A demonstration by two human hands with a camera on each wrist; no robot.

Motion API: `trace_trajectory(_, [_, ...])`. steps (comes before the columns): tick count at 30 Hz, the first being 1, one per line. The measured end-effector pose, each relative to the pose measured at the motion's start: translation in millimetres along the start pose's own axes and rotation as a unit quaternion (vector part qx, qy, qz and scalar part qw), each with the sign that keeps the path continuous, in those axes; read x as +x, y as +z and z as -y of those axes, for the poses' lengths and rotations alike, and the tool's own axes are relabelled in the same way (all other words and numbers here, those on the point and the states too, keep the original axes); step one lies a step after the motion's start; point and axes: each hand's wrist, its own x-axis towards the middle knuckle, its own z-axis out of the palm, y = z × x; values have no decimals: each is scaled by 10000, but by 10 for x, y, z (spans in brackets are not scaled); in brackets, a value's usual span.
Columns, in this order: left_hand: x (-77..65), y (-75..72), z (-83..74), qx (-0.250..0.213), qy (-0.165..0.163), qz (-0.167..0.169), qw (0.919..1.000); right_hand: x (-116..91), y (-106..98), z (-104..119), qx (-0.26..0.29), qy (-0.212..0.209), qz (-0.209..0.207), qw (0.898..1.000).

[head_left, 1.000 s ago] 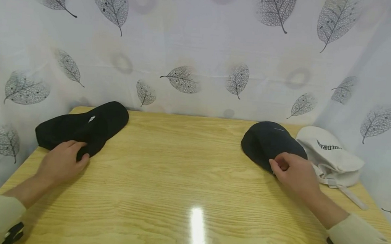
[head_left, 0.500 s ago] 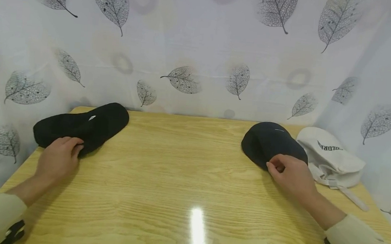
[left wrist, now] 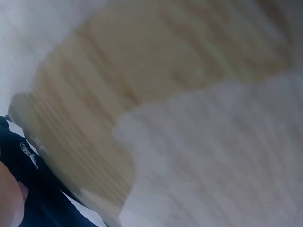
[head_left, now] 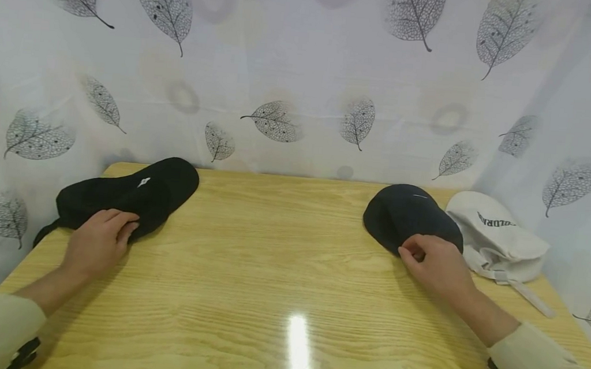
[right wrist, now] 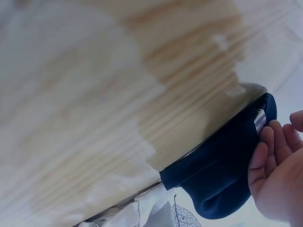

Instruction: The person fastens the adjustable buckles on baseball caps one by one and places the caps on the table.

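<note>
At the left of the head view, my left hand (head_left: pixel 97 244) pinches the near edge of a black cap (head_left: pixel 133 192) with a small white logo. The brim of this cap points to the back right, and its strap (head_left: pixel 46 231) trails off the left side. In the left wrist view, only part of the black cap (left wrist: pixel 45 184) and a blurred bit of hand show. On the right, my right hand (head_left: pixel 440 262) is at the near edge of a dark navy cap (head_left: pixel 410 216). Its fingers (right wrist: pixel 270 146) curve loosely beside that cap's metal buckle (right wrist: pixel 260 120), with the thumb apart from them.
Right behind the navy cap lies a white cap (head_left: pixel 505 230) with dark lettering, its strap (head_left: pixel 531 298) stretched toward the table's right edge. The wooden table (head_left: pixel 257 274) ends at a leaf-patterned curtain (head_left: pixel 304 69) on the back and both sides.
My left hand has changed from a looser hold to a pinch on the black cap's edge. The cap has shifted slightly right and its strap shows now. My right hand has moved slightly left.
</note>
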Motion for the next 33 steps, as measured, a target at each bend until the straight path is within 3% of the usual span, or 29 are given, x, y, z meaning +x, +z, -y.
trace_trajectory(4, [0, 1, -10, -31, -50, 75, 10000, 6, 11, 10, -5, -67, 105, 9999])
trace_trajectory(12, [19, 38, -75, -130, 189, 153, 9996, 20, 12, 53, 92, -14, 177, 9998])
trace_trajectory(24, [71, 86, -260, -291, 621, 214, 9974, 54, 24, 154, 465, 191, 593, 9970])
trace_trajectory(33, [115, 146, -427, -436, 724, 280, 9960, 91, 61, 215, 534, 218, 731, 9957])
